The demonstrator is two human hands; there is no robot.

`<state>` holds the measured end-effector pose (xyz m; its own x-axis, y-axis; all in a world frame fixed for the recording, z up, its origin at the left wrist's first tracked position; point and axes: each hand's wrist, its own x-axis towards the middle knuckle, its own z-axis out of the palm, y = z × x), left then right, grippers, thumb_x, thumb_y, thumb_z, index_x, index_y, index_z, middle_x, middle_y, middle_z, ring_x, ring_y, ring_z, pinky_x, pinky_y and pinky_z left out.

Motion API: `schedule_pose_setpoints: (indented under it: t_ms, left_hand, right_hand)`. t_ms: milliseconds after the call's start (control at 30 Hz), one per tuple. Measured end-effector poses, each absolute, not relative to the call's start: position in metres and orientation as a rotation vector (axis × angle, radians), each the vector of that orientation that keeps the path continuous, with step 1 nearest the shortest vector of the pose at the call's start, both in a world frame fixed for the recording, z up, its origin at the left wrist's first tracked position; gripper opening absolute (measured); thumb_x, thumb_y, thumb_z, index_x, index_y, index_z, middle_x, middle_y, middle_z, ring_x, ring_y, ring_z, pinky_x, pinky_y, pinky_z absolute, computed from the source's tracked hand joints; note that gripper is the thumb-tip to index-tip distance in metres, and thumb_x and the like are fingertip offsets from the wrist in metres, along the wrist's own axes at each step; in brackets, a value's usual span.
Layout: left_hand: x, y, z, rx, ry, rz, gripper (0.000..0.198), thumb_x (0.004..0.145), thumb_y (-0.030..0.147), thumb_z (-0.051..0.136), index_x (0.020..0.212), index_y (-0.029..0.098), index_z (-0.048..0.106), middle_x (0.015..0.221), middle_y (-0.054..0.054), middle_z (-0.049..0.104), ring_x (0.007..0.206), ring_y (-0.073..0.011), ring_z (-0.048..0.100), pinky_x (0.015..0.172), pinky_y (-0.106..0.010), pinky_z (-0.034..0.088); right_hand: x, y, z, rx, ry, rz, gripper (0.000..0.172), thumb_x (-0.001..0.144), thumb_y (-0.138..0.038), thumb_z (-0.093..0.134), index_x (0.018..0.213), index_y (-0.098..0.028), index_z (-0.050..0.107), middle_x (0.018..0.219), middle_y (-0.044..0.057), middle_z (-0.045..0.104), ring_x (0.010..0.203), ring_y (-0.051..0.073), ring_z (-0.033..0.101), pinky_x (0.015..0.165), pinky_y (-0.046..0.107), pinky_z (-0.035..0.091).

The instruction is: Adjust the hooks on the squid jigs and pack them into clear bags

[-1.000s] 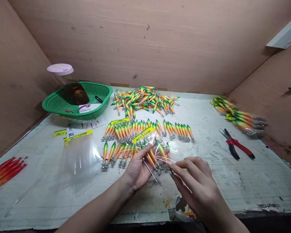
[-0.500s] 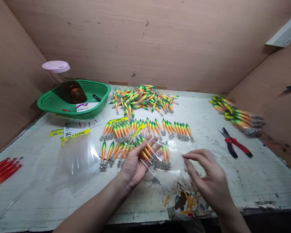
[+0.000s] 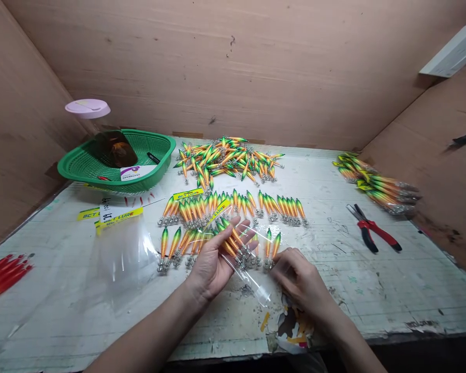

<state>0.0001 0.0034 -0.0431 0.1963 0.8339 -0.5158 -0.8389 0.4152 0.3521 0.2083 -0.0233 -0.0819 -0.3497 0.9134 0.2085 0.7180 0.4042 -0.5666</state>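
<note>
Holding in the left hand (image 3: 213, 267), with palm turned up and thumb bent over the film, a clear plastic bag (image 3: 254, 286) with a yellow printed header (image 3: 219, 209). Grasping this bag between thumb and palm, with the other fingers spread loosely behind it. Seeing through the film several slender green-and-orange fishing lures (image 3: 233, 242) with silver metal hooks, lying tilted above the palm, hooks toward the lower right. Noting also the loose end of the same bag, stretched out beyond the hooks toward the near edge of the worn white table (image 3: 314, 176). Having the right hand (image 3: 302, 277) just beside two separate green-and-orange lures (image 3: 275, 244) at the right end of the front row, with fingers curled inward and blurred. Cannot tell from this view any firm grasp, or even contact, on the hooks of these two. Finding farther back a second row of the same lures (image 3: 194, 210), lying side by side, and behind it a disordered pile (image 3: 227, 155) of more. Finding at the left some clear bags with yellow headers (image 3: 120, 254), lying flat, near a green plastic basket (image 3: 147, 180) with a white card (image 3: 136, 173) and a dark-filled container with a lilac lid (image 3: 120, 150) inside. Seeing at the right, well apart from the hands, pliers with red-and-black handles (image 3: 382, 237), and behind them a heap of bagged lures (image 3: 388, 192).
</note>
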Motion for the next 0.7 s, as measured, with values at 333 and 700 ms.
schedule_pose_setpoints:
  t_ms: [333,700]
  left_hand:
    - [0.000,0.003,-0.043,0.000,0.766,1.157,0.041,0.090,0.013,0.053,0.131,0.014,0.053,0.111,-0.013,0.071,0.092,-0.0221,0.071,0.097,-0.044,0.051]
    - [0.000,0.002,-0.044,0.001,0.725,1.126,0.039,0.090,0.013,0.053,0.129,0.012,0.054,0.110,-0.014,0.071,0.093,-0.0233,0.071,0.093,-0.042,0.054]
  right_hand:
    - [0.211,-0.022,-0.077,-1.432,-2.089,0.490,0.011,0.085,-0.018,0.051,0.094,-0.020,0.057,0.086,0.006,0.062,0.079,0.021,0.060,0.068,0.035,0.052]
    - [0.246,-0.059,0.025,-0.861,-2.447,0.850,0.019,0.083,-0.022,0.065,0.101,-0.028,0.062,0.082,0.004,0.065,0.079,0.022,0.062,0.074,0.034,0.053]
